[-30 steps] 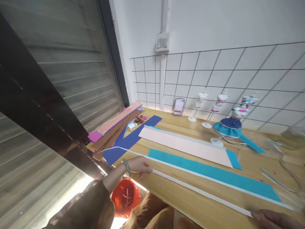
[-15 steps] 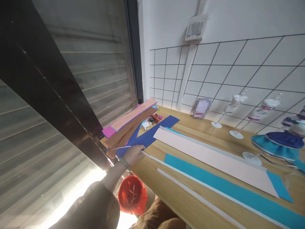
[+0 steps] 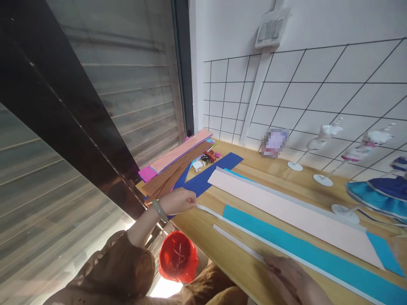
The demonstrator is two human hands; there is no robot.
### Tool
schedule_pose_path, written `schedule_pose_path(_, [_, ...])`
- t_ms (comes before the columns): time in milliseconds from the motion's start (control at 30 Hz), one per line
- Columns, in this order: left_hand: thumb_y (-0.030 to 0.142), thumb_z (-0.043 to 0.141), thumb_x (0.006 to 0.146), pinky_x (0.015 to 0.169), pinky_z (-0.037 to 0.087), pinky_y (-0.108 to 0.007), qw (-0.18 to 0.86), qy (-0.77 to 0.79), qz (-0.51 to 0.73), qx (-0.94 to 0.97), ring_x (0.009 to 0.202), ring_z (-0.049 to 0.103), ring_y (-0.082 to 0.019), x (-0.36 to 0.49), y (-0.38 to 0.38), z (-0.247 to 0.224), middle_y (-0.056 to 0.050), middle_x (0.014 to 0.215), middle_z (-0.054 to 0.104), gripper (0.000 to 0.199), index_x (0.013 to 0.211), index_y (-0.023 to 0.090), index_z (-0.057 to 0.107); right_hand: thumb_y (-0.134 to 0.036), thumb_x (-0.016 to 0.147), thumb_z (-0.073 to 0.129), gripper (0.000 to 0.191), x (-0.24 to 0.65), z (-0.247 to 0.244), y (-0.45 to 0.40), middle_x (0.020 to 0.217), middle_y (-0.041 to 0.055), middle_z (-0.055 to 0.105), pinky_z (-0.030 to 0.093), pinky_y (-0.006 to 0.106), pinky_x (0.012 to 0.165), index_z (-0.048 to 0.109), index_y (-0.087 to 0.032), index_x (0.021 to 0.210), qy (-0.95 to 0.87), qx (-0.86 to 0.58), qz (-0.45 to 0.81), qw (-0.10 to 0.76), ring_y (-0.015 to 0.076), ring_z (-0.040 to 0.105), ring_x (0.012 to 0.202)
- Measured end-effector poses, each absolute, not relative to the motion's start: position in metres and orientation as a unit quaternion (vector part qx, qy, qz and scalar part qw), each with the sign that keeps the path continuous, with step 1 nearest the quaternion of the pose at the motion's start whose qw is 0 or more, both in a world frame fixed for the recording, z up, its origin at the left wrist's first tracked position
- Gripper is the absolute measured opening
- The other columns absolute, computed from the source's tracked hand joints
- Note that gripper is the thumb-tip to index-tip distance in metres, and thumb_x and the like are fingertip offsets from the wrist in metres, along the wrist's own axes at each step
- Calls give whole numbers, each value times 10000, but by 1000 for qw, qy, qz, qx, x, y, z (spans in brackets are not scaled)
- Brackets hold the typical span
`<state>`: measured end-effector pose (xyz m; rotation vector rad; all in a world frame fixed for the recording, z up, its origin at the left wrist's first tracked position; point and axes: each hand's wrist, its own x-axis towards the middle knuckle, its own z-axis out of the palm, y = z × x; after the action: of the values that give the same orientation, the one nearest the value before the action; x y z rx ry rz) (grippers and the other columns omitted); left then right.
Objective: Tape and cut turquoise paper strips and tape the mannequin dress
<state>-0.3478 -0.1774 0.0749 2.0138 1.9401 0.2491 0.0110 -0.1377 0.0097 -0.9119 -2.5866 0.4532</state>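
My left hand (image 3: 179,201), a pale green bangle on its wrist, pinches the free end of a narrow white strip (image 3: 208,209) over the front left of the table. This strip runs along the near edge of a long teal fabric piece (image 3: 286,243). My right hand (image 3: 292,277) lies low on the table, slightly blurred, its fingers stretched over a second, loose white strip (image 3: 237,242) and covering part of it. Whether it grips that strip is hidden. Beyond the teal piece lies a long pale pink piece (image 3: 286,212) with teal under it.
Blue strips (image 3: 229,163), brown strips (image 3: 178,165) and a pink stack (image 3: 181,150) lie at the far left, beside a white earbud case (image 3: 197,164). Small dress forms (image 3: 322,137) stand by the wall grid (image 3: 305,84). Below the table edge is a red bucket (image 3: 178,256).
My right hand has come into view at the lower right, over the loose strip. My left hand has shifted slightly right and up, still with the white strip's end. The camera view has shifted slightly.
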Motion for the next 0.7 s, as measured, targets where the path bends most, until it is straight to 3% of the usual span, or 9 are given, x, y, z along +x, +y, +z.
schedule_pose_path(167, [277,524,782,691,386,-200,260,582,170,751,745,587,-120,-288,-187,102,8,792,677,159,787,191,658,-297,839,424,343,-46,20,-149,800,36,677,532,268,654,509,-214,1160,-871,-340,268,231,170,642,697])
schedule_pose_path(267, [259,527,770,685,394,-211,284,592,199,728,740,590,-132,-246,-192,90,18,799,686,156,762,207,674,-259,834,415,404,-68,15,-148,867,50,666,512,282,676,450,-228,1235,-864,-314,317,235,180,629,758])
schedule_pose_path(367, [210,531,756,675,394,-205,324,601,227,695,731,584,-129,-217,-199,72,25,756,679,149,767,208,680,-181,775,445,349,-76,7,-144,938,59,656,487,302,745,576,-239,1093,-862,-285,355,223,202,607,872])
schedule_pose_path(500, [320,497,799,643,403,-196,407,572,285,653,731,570,-121,-216,-208,58,16,816,663,218,859,195,665,-224,761,470,204,-68,-4,-135,878,67,663,479,315,729,652,-215,853,-834,-324,381,234,219,608,832])
schedule_pose_path(567, [336,438,832,665,413,-212,390,607,320,613,750,573,-126,-228,-207,51,0,852,661,273,911,189,654,-287,815,427,241,-62,-7,-130,910,66,666,469,317,750,656,-220,849,-810,-365,388,245,219,605,860])
schedule_pose_path(700, [254,507,775,756,408,-278,219,716,322,580,785,564,-162,-255,-190,26,-38,808,652,185,830,174,665,-401,837,406,321,-52,-7,-121,944,64,677,464,318,767,673,-223,854,-792,-409,391,231,232,609,882])
